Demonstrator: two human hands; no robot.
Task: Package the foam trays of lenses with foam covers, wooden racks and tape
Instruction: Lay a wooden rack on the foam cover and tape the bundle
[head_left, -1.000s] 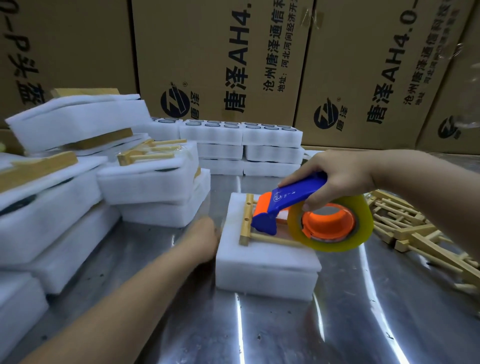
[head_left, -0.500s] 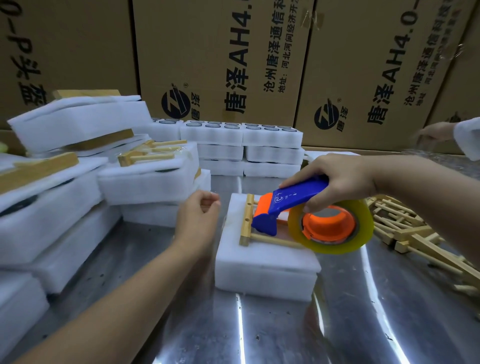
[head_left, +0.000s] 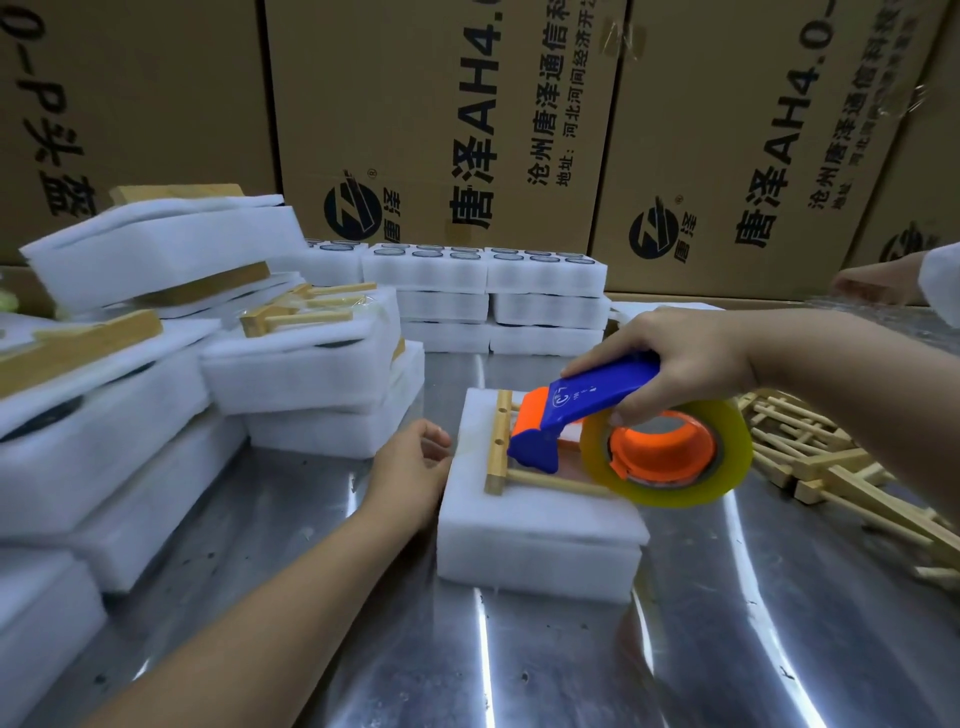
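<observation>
A white foam package (head_left: 519, 540) lies on the steel table with a wooden rack (head_left: 497, 447) on top of it. My right hand (head_left: 675, 358) grips the blue handle of a tape dispenser (head_left: 587, 405), held over the rack, with its blue and orange head pointing left. The yellowish tape roll (head_left: 727, 467) on an orange hub hangs at the package's right. My left hand (head_left: 410, 467) rests against the package's left side with loosely curled fingers, holding nothing I can see.
Taped foam packages (head_left: 306, 364) are stacked at the left. Open foam trays of lenses (head_left: 488, 270) stand at the back before cardboard boxes (head_left: 441, 119). Loose wooden racks (head_left: 831, 467) are piled at the right. Another person's hand (head_left: 878, 283) shows at the far right.
My left hand lifted off the package's left side, then came back down against it. The dispenser in my right hand barely moved. Another person's hand appeared at the far right.
</observation>
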